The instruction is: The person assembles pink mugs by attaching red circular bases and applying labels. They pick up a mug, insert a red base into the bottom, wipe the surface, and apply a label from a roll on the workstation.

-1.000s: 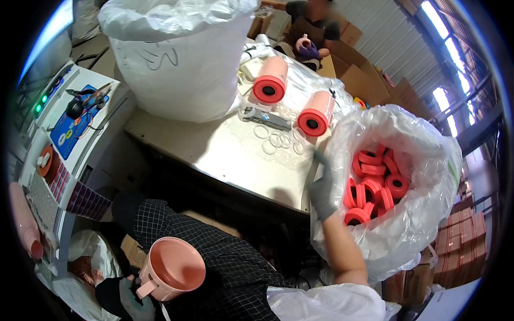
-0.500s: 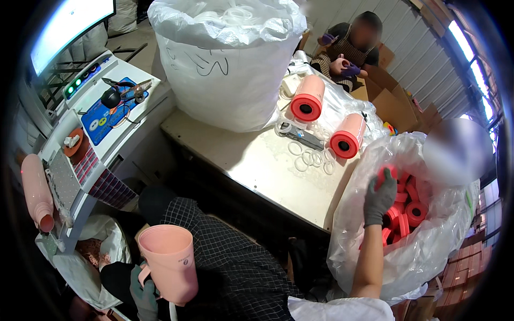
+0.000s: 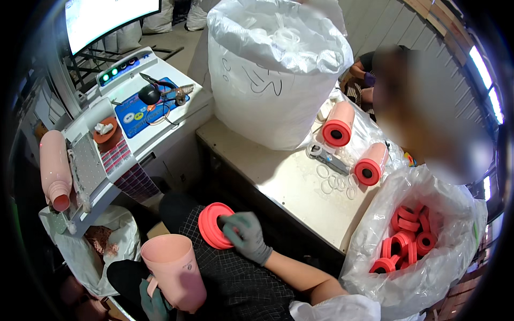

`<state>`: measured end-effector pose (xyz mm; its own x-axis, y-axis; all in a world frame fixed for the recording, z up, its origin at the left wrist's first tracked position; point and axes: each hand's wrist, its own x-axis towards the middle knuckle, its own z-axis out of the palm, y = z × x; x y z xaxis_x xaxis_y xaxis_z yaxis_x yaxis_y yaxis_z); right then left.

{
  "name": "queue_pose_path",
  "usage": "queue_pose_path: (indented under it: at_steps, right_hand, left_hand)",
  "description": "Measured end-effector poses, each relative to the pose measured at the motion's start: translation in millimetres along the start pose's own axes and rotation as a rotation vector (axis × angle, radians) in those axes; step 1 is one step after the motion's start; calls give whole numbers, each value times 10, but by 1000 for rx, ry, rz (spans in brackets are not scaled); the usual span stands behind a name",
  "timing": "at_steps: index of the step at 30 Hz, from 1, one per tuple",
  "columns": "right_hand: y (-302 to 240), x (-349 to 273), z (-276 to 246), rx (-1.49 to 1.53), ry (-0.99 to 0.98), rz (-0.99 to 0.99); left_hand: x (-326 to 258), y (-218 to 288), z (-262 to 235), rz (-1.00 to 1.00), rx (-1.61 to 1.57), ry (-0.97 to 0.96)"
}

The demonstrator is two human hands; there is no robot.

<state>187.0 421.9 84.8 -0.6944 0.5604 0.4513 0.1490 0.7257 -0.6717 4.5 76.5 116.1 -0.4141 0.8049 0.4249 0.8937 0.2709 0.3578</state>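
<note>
- Left hand [image 3: 154, 304], gloved: at the handle [image 3: 152, 287] of a pink mug [image 3: 181, 275]; fingers look curled round it, partly hidden, so exact grip can't be told.
- Mug location: low in view, left of centre, just in front of the lap, over dark checked cloth [image 3: 262, 281].
- Mug's long axis: leans, mouth to the upper left, base to the lower right; mouth uncovered, facing up.
- Right hand [image 3: 249, 238], gloved: fingers bunched, pinching a red lid [image 3: 211, 226] near its dark centre; thumb placement unclear, some blur.
- Key relation: lid sits to the upper right of the mug's mouth, near but apart, on the far side of the mug from the left hand. Right hand is clearly nearer the lid, left hand nearer the mug.
- Lid: a disc, held tilted, ringed face showing; lies to the left of the right fingers.
- Right forearm comes in from the lower right, passing near a clear bag [image 3: 439, 289] with more red lids [image 3: 426, 242].
- White table [image 3: 292, 195] beyond: two lidded pink cylinders [image 3: 342, 114] lying on it.
</note>
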Motion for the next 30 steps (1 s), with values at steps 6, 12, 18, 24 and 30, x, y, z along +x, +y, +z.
queue_pose_path:
  at_steps: [6,12,18,24,30]
  right_hand:
    - [-152,10,152,-4,39,13]
    - [-673,838,-348,562,-114,132]
    - [-909,686,-44,316,-451,-377]
    - [-873,526,32,343,-483,-336]
    - [-1043,550,-31,223,-562,-133]
  left_hand:
    - [435,609,-15,-680,-906,142]
    - [419,561,-151,-610,-719,-145]
    - [165,467,-25,-515,-760,53]
    - [-44,359,135,-389,-691,86]
    - [16,895,23,-513,-506,-34]
